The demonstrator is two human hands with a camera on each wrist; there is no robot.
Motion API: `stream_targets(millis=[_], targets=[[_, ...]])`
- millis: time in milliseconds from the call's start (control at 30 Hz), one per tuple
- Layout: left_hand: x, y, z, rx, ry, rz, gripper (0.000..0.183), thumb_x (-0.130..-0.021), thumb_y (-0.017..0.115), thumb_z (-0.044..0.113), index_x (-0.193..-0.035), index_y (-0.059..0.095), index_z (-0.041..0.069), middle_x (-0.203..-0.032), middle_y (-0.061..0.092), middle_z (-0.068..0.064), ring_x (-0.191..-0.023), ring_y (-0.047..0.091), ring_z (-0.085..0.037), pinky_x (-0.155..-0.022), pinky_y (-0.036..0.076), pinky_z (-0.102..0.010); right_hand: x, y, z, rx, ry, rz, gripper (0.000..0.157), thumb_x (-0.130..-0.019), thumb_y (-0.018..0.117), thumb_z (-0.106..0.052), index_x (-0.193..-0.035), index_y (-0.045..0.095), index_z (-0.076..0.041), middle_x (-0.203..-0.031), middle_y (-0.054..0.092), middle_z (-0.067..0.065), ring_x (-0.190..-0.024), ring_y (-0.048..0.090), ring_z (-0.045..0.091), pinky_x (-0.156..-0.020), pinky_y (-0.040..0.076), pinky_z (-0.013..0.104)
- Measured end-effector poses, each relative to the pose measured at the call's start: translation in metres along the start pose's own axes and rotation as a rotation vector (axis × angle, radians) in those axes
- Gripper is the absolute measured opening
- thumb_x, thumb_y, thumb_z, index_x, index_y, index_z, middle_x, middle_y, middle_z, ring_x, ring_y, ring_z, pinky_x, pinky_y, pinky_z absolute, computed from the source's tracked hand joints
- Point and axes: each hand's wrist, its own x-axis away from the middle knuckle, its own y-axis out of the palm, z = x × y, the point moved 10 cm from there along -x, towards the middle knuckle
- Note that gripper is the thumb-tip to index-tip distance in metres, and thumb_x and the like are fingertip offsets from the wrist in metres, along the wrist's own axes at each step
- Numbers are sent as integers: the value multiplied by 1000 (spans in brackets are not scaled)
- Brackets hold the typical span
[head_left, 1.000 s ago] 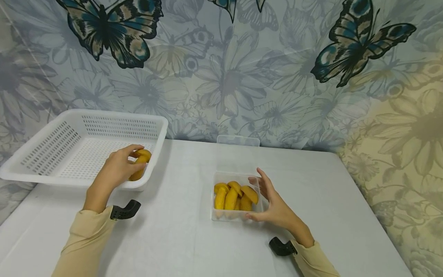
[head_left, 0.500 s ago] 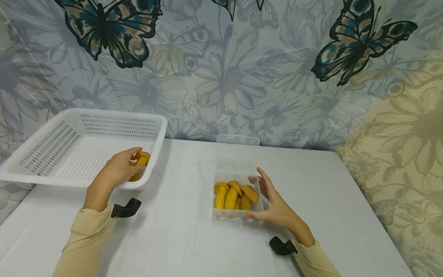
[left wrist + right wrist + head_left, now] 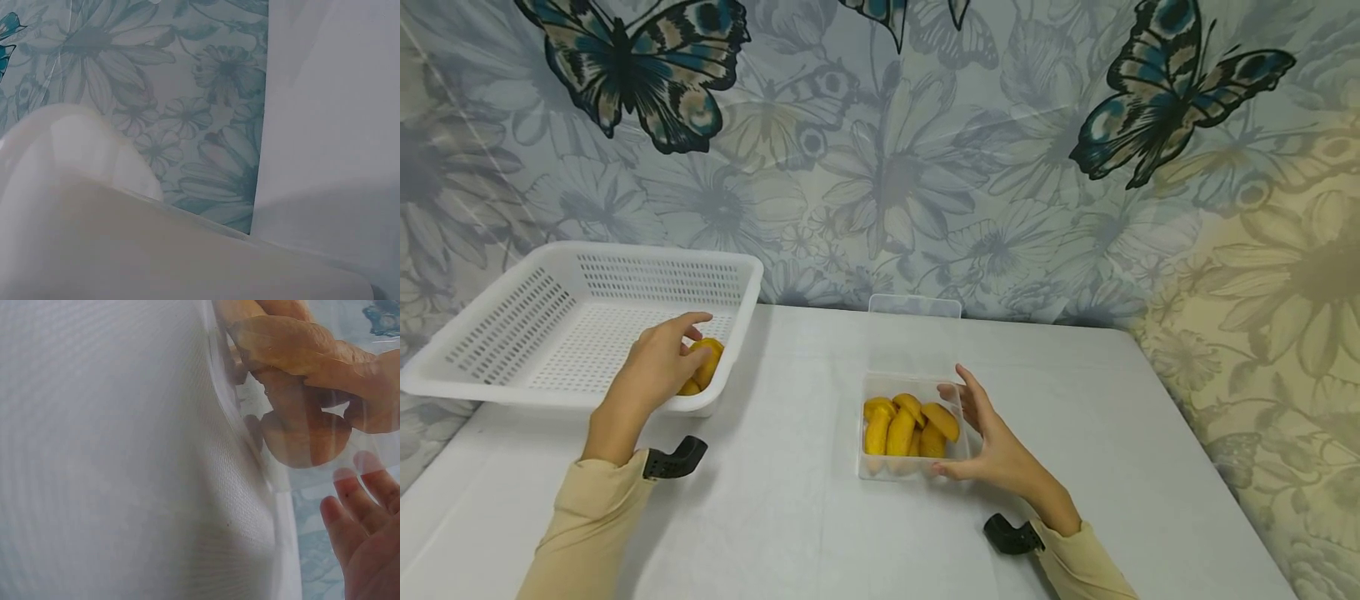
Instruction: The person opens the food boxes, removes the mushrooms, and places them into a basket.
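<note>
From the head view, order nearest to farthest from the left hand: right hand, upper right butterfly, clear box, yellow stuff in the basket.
1. Yellow stuff, in the basket beside the left hand.
2. Clear box, near the middle.
3. Right hand, at the box's right side.
4. Butterfly, upper right.

Head view faces down and forward; wrist views (closer) share its patterned wall point(image 3: 887, 192).

The basket point(image 3: 658, 277) was smooth, perforated plastic, and the box point(image 3: 917, 470) thin, clear, glossy plastic. The mushrooms point(image 3: 900, 432) looked smooth and faintly satiny. The tablecloth point(image 3: 775, 525) was matt, finely woven fabric, the sleeves point(image 3: 587, 521) plain matt cloth.
</note>
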Motion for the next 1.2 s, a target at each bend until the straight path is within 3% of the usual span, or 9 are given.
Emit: stream_targets(millis=[167,400,600,833,1200], targets=[[4,-9,9,-11,46,76,49,-96,56,11,-143,48,4,-124,62,-24,-97,61,-34,-78,50,-44,0,1,0,4,2,-3,127,-71,90,-19,-160,-1,-18,-155,36,15,-149,24,42,-116,23,60],[12,-16,27,7,98,137,46,-96,60,11,-141,52,4,-120,65,-23,-95,62,-33,-78,50,-44,1,1,2,-4,10,-2,127,-71,89,-19,-160,-1,-21,-154,37,15,-148,28,40,-116,24,60],[18,-17,43,36,139,175,45,-94,62,9,-139,55,6,-118,66,-21,-94,64,-32,-79,52,-46,1,1,2,-8,3,3,127,-71,90,-19,-160,0,-22,-154,38,14,-147,30,39,-116,24,59],[23,-13,67,22,246,267,39,-92,66,5,-131,60,5,-109,69,-18,-89,65,-32,-75,54,-46,1,1,1,-5,1,4,127,-71,90,-19,-160,-1,-20,-154,38,15,-148,27,41,-116,24,60],[26,6,93,37,316,245,37,-91,68,7,-128,63,7,-106,70,-12,-93,66,-30,-76,55,-44,1,0,1,9,4,6,127,-71,90,-20,-160,0,-23,-155,38,15,-148,28,41,-116,25,60]])
